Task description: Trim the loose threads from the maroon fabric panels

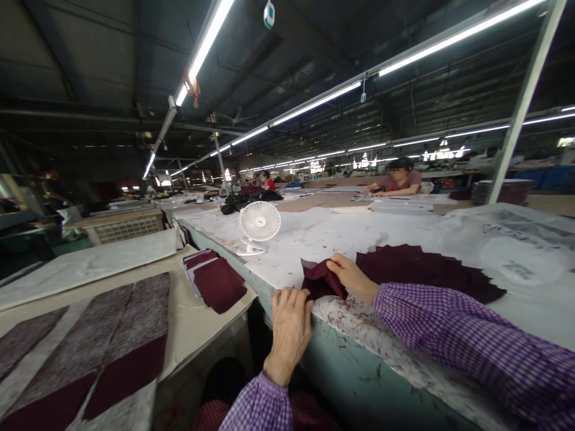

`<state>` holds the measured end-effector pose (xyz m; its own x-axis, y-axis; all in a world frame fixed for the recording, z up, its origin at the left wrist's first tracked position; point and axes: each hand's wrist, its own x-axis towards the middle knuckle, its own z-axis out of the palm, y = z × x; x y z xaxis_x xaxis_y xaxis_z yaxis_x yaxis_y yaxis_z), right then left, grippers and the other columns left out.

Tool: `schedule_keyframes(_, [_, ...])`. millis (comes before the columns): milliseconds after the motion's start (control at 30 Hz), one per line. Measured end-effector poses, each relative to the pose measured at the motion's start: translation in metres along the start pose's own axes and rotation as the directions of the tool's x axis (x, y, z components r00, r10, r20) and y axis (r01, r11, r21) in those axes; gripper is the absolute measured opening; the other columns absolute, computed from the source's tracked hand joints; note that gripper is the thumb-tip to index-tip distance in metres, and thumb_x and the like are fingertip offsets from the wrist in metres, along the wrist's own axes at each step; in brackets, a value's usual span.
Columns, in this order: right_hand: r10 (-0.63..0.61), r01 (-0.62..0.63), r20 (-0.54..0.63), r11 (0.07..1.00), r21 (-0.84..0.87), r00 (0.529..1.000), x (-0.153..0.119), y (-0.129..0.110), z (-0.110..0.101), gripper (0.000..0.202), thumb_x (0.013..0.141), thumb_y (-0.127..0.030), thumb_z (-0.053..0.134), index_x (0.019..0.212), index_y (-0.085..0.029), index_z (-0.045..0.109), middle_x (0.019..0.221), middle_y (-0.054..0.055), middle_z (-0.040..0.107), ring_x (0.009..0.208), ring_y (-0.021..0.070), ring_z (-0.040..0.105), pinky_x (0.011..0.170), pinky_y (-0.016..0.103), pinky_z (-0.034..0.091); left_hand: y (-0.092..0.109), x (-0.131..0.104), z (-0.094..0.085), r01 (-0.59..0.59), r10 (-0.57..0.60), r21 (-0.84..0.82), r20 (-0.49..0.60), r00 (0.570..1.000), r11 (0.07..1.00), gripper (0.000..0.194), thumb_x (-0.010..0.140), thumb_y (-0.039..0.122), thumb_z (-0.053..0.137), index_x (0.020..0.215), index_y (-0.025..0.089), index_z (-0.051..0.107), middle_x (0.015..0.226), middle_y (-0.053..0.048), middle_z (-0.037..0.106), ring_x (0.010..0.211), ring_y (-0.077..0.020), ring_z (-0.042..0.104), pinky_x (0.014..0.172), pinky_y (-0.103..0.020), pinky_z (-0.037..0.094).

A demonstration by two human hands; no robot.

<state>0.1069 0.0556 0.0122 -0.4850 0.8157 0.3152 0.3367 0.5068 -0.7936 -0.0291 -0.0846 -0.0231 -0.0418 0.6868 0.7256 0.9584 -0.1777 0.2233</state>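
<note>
At the near edge of the white-covered table, my right hand [353, 276] pinches a maroon fabric piece [326, 278], lifting and folding its upper part. My left hand [290, 320] is at the table edge with bent fingers close together, and its index finger and thumb meet the near left corner of the same piece. The thumb's grip is partly hidden. Right of my right hand, a fanned row of maroon fabric pieces [426, 272] lies overlapping on the table. Purple checked sleeves cover both forearms.
A white clip fan [259, 221] stands on the table ahead. To the left, a lower board [202, 323] bears a maroon stack [220, 284] and speckled panels [135, 311]. Clear plastic [525, 239] lies at right. A co-worker [399, 179] leans over the far side.
</note>
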Motion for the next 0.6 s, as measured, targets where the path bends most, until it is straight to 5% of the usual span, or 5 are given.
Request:
schedule_keyframes(133, [-0.095, 0.090, -0.048, 0.990, -0.109, 0.994, 0.008, -0.002, -0.013, 0.021, 0.084, -0.039, 0.042, 0.080, -0.020, 0.050, 0.073, 0.001, 0.053, 0.071, 0.0164, 0.048, 0.065, 0.029, 0.038, -0.003, 0.015, 0.006, 0.055, -0.055, 0.038, -0.013, 0.998, 0.998, 0.020, 0.089, 0.021, 0.044, 0.105, 0.018, 0.056, 0.086, -0.006, 0.066, 0.082, -0.0217, 0.055, 0.084, -0.044, 0.035])
schedule_keyframes(267, [-0.208, 0.212, 0.048, 0.970, -0.116, 0.977, 0.003, -0.009, -0.007, 0.017, 0.084, -0.028, 0.042, 0.092, -0.019, 0.054, 0.086, 0.003, 0.060, 0.080, 0.0167, 0.052, 0.074, 0.030, 0.040, -0.007, 0.035, 0.006, -0.072, 0.071, 0.159, 0.009, 0.997, 0.985, 0.017, 0.087, 0.018, 0.047, 0.088, 0.021, 0.064, 0.076, -0.006, 0.062, 0.078, -0.0226, 0.051, 0.076, -0.042, 0.036])
schedule_keyframes(433, [-0.215, 0.241, 0.148, 0.951, -0.191, 0.965, -0.002, -0.019, 0.000, 0.023, 0.084, -0.033, 0.045, 0.068, -0.019, 0.052, 0.063, -0.001, 0.053, 0.062, 0.0135, 0.047, 0.062, 0.027, 0.036, -0.023, 0.047, 0.016, -0.231, 0.217, 0.048, 0.203, 0.955, 0.972, 0.017, 0.084, 0.015, 0.052, 0.075, 0.020, 0.065, 0.079, -0.004, 0.059, 0.081, -0.0203, 0.050, 0.073, -0.034, 0.039])
schedule_keyframes(533, [-0.158, 0.158, -0.113, 0.987, -0.010, 0.981, 0.014, -0.017, -0.022, 0.021, 0.076, -0.034, 0.055, 0.062, -0.019, 0.051, 0.059, -0.002, 0.053, 0.060, 0.0130, 0.047, 0.059, 0.026, 0.038, -0.034, 0.047, 0.024, -0.158, 0.152, 0.005, 0.260, 0.954, 0.987, 0.014, 0.084, 0.020, 0.054, 0.082, 0.021, 0.068, 0.084, -0.004, 0.060, 0.083, -0.0193, 0.053, 0.075, -0.033, 0.040])
schedule_keyframes(600, [-0.048, 0.121, -0.394, 0.979, 0.164, 0.918, 0.030, -0.011, -0.051, 0.021, 0.074, -0.037, 0.057, 0.063, -0.020, 0.051, 0.056, -0.002, 0.052, 0.057, 0.0132, 0.046, 0.054, 0.026, 0.039, -0.038, 0.048, 0.026, -0.109, 0.106, -0.006, 0.292, 0.951, 0.994, 0.014, 0.083, 0.023, 0.056, 0.087, 0.022, 0.069, 0.091, -0.004, 0.062, 0.086, -0.0193, 0.054, 0.077, -0.033, 0.040])
